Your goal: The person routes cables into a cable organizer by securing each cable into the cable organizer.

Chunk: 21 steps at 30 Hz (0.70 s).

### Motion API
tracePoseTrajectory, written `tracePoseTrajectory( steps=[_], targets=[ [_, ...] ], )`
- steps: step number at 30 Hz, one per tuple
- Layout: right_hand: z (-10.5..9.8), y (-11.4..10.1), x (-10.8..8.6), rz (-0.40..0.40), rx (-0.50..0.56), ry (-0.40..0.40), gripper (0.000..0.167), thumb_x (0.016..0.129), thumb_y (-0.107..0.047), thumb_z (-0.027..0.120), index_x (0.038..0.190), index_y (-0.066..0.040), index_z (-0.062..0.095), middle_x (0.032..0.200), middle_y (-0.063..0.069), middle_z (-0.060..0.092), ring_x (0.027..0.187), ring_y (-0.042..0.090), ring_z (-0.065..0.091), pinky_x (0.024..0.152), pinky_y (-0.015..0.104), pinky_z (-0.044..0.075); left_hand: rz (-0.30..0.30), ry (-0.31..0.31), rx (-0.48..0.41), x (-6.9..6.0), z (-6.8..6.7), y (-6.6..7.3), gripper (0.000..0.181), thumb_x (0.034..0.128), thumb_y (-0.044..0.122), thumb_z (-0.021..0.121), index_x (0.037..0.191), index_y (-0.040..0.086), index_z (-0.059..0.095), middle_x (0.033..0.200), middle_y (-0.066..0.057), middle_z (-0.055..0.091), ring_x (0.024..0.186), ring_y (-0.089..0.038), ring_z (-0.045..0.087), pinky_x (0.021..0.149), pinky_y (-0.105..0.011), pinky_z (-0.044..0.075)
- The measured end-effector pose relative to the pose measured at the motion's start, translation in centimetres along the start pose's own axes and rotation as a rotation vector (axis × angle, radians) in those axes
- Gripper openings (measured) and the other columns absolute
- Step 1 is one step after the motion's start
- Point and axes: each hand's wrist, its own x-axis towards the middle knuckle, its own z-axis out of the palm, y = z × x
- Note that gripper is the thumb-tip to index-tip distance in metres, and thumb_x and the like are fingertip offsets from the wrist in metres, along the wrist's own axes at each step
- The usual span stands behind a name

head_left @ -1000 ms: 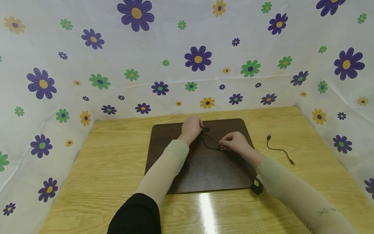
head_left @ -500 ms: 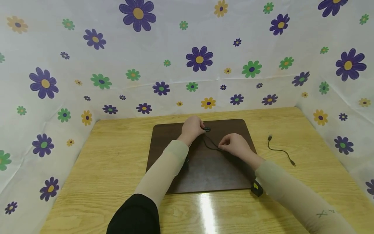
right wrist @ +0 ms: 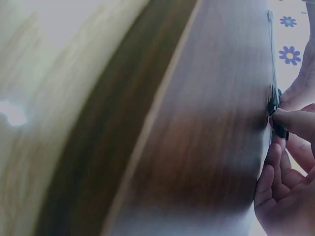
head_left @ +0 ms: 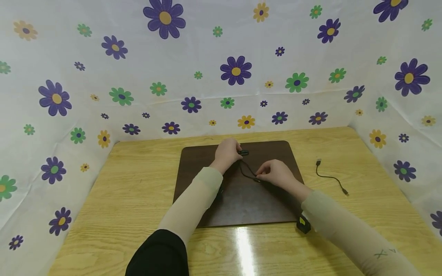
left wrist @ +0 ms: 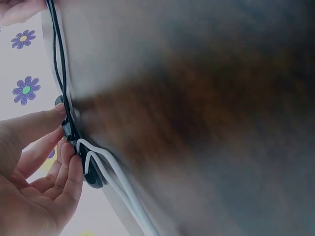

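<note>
My left hand (head_left: 226, 154) is at the far part of a dark brown board (head_left: 255, 205), its thumb and fingers gripping a small black cable clip (left wrist: 93, 178). A looped black cable (left wrist: 63, 64) runs from the clip, and bent white cables (left wrist: 120, 179) sit beside it in the left wrist view. Nearer and to the right, my right hand (head_left: 277, 173) pinches the black cable between thumb and fingertips. Dark connector pieces (right wrist: 274, 103) show by the right thumb in the right wrist view; their exact shape is unclear.
A short black USB cable (head_left: 329, 176) lies on the light wooden table (head_left: 134, 191), right of the board. Below the right wrist is a small black box with a yellow mark (head_left: 303, 225). Flowered white cloth (head_left: 203, 88) encloses the back and sides.
My right hand has shifted slightly left and nearer, and the two black cable strands have come together at its fingertips. The left hand stays at the clip.
</note>
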Motion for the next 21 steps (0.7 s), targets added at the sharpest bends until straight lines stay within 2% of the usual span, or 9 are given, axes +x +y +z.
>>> tracePoseTrajectory(
  steps=[8, 12, 16, 19, 21],
  targets=[
    [0.0, -0.2, -0.3, -0.027, -0.038, 0.02, 0.013, 0.098, -0.017, 0.076, 0.098, -0.008, 0.084, 0.104, 0.011, 0.082, 0.098, 0.027, 0.072, 0.085, 0.041, 0.056, 0.018, 0.016, -0.016, -0.5, 0.0, -0.2, 0.024, 0.0924, 0.016, 0.085, 0.115, 0.011, 0.082, 0.131, -0.005, 0.076, 0.109, -0.025, 0.074, 0.093, -0.041, 0.062],
    [-0.2, -0.2, -0.8, -0.035, -0.033, 0.015, 0.015, 0.1, -0.017, 0.073, 0.1, -0.005, 0.083, 0.105, 0.013, 0.081, 0.102, 0.031, 0.073, 0.09, 0.047, 0.057, 0.037, 0.026, -0.067, -0.8, 0.3, -0.7, 0.021, 0.0951, 0.017, 0.082, 0.115, 0.009, 0.082, 0.124, -0.007, 0.078, 0.106, -0.026, 0.074, 0.092, -0.041, 0.062],
    [-0.7, 0.1, -1.3, -0.029, -0.006, 0.011, 0.017, 0.101, -0.017, 0.073, 0.101, -0.005, 0.083, 0.1, 0.013, 0.081, 0.083, 0.02, 0.073, 0.078, 0.038, 0.058, 0.057, 0.032, -0.147, -1.3, 0.4, -1.3, 0.017, 0.0989, 0.018, 0.078, 0.112, 0.008, 0.082, 0.115, -0.009, 0.079, 0.1, -0.026, 0.074, 0.089, -0.042, 0.063],
    [-1.0, 0.3, -1.6, -0.022, 0.018, 0.006, 0.017, 0.101, -0.017, 0.072, 0.101, -0.004, 0.083, 0.096, 0.012, 0.081, 0.071, 0.009, 0.067, 0.068, 0.029, 0.054, 0.074, 0.043, -0.173, -1.6, 0.3, -1.4, 0.015, 0.1009, 0.019, 0.075, 0.109, 0.009, 0.083, 0.112, -0.009, 0.079, 0.097, -0.026, 0.074, 0.086, -0.042, 0.063],
    [-1.2, 0.5, -1.9, -0.018, 0.031, 0.002, 0.018, 0.101, -0.017, 0.072, 0.103, -0.003, 0.083, 0.094, 0.012, 0.081, 0.07, 0.008, 0.067, 0.067, 0.028, 0.054, 0.088, 0.048, -0.181, -1.8, 0.2, -1.3, 0.016, 0.1019, 0.019, 0.074, 0.108, 0.009, 0.083, 0.111, -0.008, 0.08, 0.096, -0.025, 0.074, 0.085, -0.041, 0.063]
  ],
)
